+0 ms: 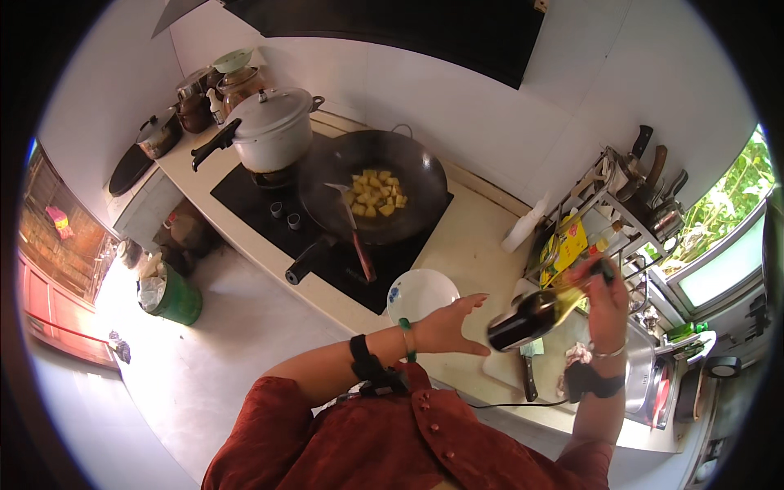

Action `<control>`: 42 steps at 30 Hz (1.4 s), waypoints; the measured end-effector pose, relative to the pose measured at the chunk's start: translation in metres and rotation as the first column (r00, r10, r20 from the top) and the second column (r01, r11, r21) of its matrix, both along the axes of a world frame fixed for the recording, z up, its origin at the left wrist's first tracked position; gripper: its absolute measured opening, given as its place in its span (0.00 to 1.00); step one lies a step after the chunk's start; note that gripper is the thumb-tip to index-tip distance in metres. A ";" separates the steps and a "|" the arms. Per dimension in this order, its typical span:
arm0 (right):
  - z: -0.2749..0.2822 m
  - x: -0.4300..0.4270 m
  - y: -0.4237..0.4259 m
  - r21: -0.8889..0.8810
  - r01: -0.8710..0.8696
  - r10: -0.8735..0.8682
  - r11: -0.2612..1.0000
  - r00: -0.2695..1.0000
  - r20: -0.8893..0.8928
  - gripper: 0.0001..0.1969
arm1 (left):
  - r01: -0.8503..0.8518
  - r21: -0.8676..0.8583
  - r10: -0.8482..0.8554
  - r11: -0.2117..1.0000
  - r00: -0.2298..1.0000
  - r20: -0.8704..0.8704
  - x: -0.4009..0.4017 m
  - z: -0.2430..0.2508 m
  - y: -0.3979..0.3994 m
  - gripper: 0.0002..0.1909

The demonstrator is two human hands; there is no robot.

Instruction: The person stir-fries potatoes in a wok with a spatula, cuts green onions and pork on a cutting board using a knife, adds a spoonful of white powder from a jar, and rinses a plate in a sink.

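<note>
My right hand (pixel 606 300) grips the neck of a glass bottle (pixel 523 321) with dark liquid in its lower part; the bottle is tilted and a little blurred. Close to the bottle's base, my left hand (pixel 450 327) is spread, thumb and fingers apart, with nothing in it. Just beyond that wrist sits a white bowl (pixel 422 294) with a blue pattern. Cubed yellow food, apparently potato (pixel 375 193), lies in a dark wok (pixel 422 211) on the stove. A spatula (pixel 356 236) rests in the wok, its red handle over the rim.
A lidded pressure cooker (pixel 272 135) stands on the left side of the black cooktop (pixel 245 199). On the right are a white squeeze bottle (pixel 523 226), a metal rack (pixel 634 223), a knife (pixel 528 373) on a cutting board (pixel 499 367), and a sink (pixel 640 355). A green bin (pixel 180 300) stands on the floor.
</note>
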State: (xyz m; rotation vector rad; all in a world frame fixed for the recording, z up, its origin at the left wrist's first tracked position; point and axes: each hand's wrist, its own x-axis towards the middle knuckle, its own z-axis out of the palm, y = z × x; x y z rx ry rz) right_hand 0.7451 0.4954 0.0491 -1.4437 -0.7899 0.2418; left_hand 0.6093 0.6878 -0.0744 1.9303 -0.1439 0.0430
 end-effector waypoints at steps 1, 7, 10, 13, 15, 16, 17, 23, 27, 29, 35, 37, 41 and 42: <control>0.001 -0.014 0.011 0.027 -0.075 0.076 0.997 0.996 -0.039 0.14 | -0.005 0.000 0.005 1.000 1.000 -0.001 -0.004 0.002 0.000 0.46; 0.010 -0.069 0.069 0.047 -0.394 0.396 0.918 0.915 -0.080 0.17 | 0.014 -0.103 0.006 0.995 0.981 0.192 -0.036 0.009 0.019 0.50; 0.016 -0.081 0.090 -0.060 -0.212 0.215 0.975 0.975 0.049 0.13 | -0.136 -0.055 0.143 0.989 0.977 0.160 -0.053 0.011 0.029 0.44; 0.029 -0.079 0.101 -0.394 0.089 0.182 0.915 0.780 0.599 0.10 | -0.231 -0.027 0.233 0.973 0.963 0.133 -0.066 0.011 0.039 0.43; 0.030 -0.080 0.108 -0.344 0.135 0.155 0.929 0.703 0.694 0.09 | -0.291 0.029 0.287 0.956 0.953 0.101 -0.072 0.009 0.044 0.42; 0.031 -0.079 0.110 -0.386 0.136 0.189 0.912 0.697 0.692 0.09 | -0.305 -0.004 0.304 0.952 0.948 0.091 -0.075 0.008 0.045 0.40; 0.032 -0.079 0.112 -0.448 0.150 0.220 0.881 0.709 0.670 0.09 | -0.300 -0.005 0.299 0.954 0.950 0.092 -0.076 0.007 0.047 0.40; 0.031 -0.082 0.118 -0.442 0.082 0.200 0.893 0.809 0.553 0.09 | -0.399 0.055 0.384 0.915 0.906 0.180 -0.086 0.002 0.055 0.41; 0.034 -0.075 0.117 -0.434 -0.128 0.189 0.892 0.977 0.101 0.14 | -0.404 0.003 0.401 0.915 0.908 0.120 -0.089 0.002 0.056 0.41; 0.034 -0.067 0.115 -0.386 -0.250 0.237 0.888 0.968 -0.080 0.16 | -0.418 -0.012 0.415 0.908 0.898 0.143 -0.089 0.001 0.057 0.41; -0.011 -0.063 0.114 0.030 -0.400 0.382 0.916 0.850 -0.363 0.22 | -0.349 -0.149 0.364 0.925 0.927 0.089 -0.084 0.003 0.060 0.44; -0.044 -0.074 0.121 -0.090 -0.460 0.451 0.883 0.887 -0.100 0.32 | -0.354 -0.184 0.374 0.917 0.924 0.086 -0.080 0.004 0.060 0.45; -0.085 -0.088 0.128 -0.268 -0.415 0.455 0.869 0.885 0.103 0.36 | -0.213 -0.236 0.261 0.948 0.946 0.195 -0.069 0.008 0.058 0.55; -0.088 -0.088 0.130 -0.233 -0.390 0.398 0.891 0.917 -0.013 0.35 | -0.214 -0.295 0.278 0.931 0.941 0.193 -0.067 0.009 0.058 0.57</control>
